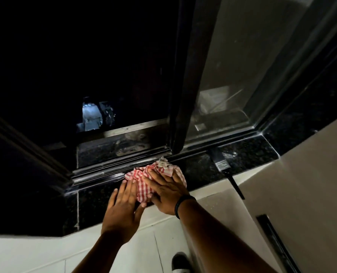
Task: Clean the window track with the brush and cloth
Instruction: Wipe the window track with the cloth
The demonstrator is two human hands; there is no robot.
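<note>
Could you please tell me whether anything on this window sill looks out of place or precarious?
Yes: the black-handled paintbrush lies on the black granite sill to the right of the red-and-white checked cloth, with its handle sticking out past the sill's front edge. It could be knocked off. Grime patches also show beyond the dark window track.

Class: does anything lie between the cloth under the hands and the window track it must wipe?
Nothing visible does. The red-and-white checked cloth, pressed by the left hand and right hand, already meets the dark metal window track.
</note>
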